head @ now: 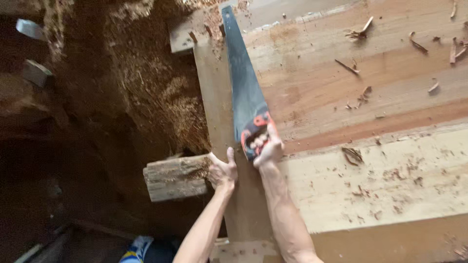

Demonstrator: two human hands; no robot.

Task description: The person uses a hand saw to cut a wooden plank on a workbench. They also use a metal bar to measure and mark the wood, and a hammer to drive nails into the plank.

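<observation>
My right hand (267,148) grips the red and black handle of a hand saw (245,83), whose dark blade runs away from me along the edge of a long narrow plank (214,97). My left hand (223,171) presses on the plank's near left edge, thumb up, next to a rough wooden block (175,178) that sticks out to the left beneath it. The saw blade lies between the plank and the wide reddish boards (351,83) on the right.
Wood shavings and splinters (358,34) lie scattered over the boards. A pale board (390,180) spans the near right. Heaps of sawdust (161,78) cover the dark ground at the left. A striped shoe or cloth (138,248) shows at the bottom.
</observation>
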